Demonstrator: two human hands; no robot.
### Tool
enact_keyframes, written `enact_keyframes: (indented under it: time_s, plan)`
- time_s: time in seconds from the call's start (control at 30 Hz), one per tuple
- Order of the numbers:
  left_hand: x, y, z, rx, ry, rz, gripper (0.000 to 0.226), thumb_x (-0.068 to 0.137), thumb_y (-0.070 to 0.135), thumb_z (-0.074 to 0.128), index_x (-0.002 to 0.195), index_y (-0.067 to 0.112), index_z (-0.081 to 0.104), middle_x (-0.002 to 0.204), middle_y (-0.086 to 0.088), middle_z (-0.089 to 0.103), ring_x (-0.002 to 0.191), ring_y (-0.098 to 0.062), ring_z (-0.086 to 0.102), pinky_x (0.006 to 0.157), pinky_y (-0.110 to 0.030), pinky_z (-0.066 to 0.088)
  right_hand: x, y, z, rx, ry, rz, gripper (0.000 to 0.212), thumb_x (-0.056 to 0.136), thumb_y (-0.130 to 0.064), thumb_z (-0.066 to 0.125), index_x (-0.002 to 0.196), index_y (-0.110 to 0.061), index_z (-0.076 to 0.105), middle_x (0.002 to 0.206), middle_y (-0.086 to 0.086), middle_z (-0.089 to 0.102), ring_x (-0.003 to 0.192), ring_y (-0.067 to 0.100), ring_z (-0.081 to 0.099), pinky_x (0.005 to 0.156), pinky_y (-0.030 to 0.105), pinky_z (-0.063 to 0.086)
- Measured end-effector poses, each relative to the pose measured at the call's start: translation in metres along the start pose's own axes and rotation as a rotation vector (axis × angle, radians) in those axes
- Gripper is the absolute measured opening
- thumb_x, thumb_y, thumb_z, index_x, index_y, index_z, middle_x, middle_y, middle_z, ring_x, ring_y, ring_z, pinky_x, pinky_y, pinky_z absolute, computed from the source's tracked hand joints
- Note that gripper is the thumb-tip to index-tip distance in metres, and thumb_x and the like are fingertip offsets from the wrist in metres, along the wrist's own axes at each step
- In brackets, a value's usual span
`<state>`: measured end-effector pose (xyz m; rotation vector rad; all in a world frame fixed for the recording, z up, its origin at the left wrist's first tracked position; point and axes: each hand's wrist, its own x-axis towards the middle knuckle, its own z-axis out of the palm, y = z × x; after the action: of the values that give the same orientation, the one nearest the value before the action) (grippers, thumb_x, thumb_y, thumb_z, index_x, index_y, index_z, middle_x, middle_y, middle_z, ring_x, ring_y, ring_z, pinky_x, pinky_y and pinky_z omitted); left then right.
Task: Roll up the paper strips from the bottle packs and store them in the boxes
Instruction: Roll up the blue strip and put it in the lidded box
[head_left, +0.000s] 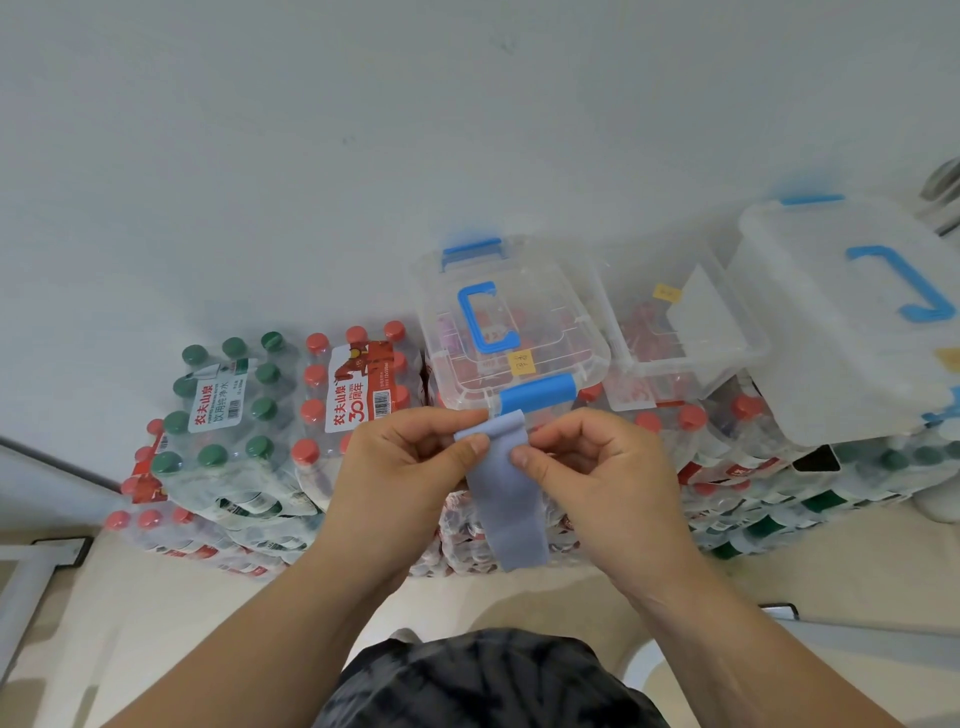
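A pale blue paper strip (506, 499) hangs in front of me, its top end folded over. My left hand (400, 467) pinches the strip's upper left edge and my right hand (597, 462) pinches its upper right edge, thumbs facing each other. Just beyond my hands stands a closed clear box with a blue handle (511, 332) on top of the bottle packs. To its right an open clear box (680, 332) holds red things. Its lid (852, 322) lies tilted at the far right.
Shrink-wrapped bottle packs are stacked against the white wall: a green-capped pack (231, 400) at the left, a red-capped pack (358, 395) beside it, more below and to the right. A pale floor (156, 623) lies in front, with a metal frame (26, 582) at the left.
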<state>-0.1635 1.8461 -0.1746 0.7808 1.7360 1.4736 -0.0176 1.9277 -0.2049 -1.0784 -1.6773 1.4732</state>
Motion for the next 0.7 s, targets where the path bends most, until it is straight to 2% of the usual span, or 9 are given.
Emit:
enact_keyframes:
  time_s: [0.13,0.27,0.5,0.63,0.7]
  plan:
    - [-0.0012,0.0007,0.0002,-0.002,-0.012,0.002,0.026,0.084,0.0,0.07,0.09,0.024,0.079,0.081,-0.002,0.077,0.071,-0.01,0.069,0.064,-0.019,0.055,-0.0008,-0.0011,0.0015,0.028,-0.012,0.014,0.02,0.077,-0.014,0.086,0.085,-0.029,0.075,0.085,-0.012,0.078,0.08,0.007,0.075,0.073,0.021,0.06]
    - [-0.0026,0.0032,0.0011,-0.021,-0.026,0.017,0.025,0.083,-0.003,0.069,0.091,0.02,0.077,0.073,0.004,0.076,0.062,0.0,0.064,0.058,-0.012,0.049,-0.0012,-0.0009,0.0033,0.076,-0.062,0.068,0.023,0.076,-0.016,0.087,0.094,-0.026,0.076,0.088,-0.008,0.08,0.083,0.01,0.077,0.077,0.028,0.063]
    - [-0.0011,0.0022,-0.0005,-0.009,0.0,0.028,0.026,0.083,0.002,0.071,0.089,0.026,0.077,0.083,0.003,0.077,0.074,-0.005,0.069,0.067,-0.017,0.055,0.0029,0.0014,0.0012,0.05,-0.019,0.068,0.016,0.077,-0.019,0.086,0.076,-0.029,0.074,0.079,-0.008,0.077,0.074,0.009,0.073,0.072,0.027,0.06]
    - [-0.0013,0.0044,0.0003,0.008,0.01,0.029,0.029,0.084,0.001,0.07,0.086,0.029,0.077,0.08,0.007,0.077,0.073,-0.003,0.07,0.065,-0.014,0.054,0.0057,0.0023,-0.002,-0.008,-0.019,0.032,0.014,0.082,-0.018,0.082,0.077,-0.027,0.074,0.078,-0.006,0.075,0.074,0.012,0.072,0.071,0.028,0.06]
    - [-0.0009,0.0043,0.0,0.013,0.017,0.031,0.032,0.084,0.001,0.071,0.083,0.032,0.078,0.081,0.004,0.078,0.076,-0.008,0.072,0.068,-0.02,0.058,0.0061,0.0026,-0.0032,-0.03,-0.016,0.016,0.011,0.083,-0.02,0.082,0.08,-0.026,0.075,0.078,-0.008,0.075,0.072,0.01,0.071,0.069,0.026,0.058]
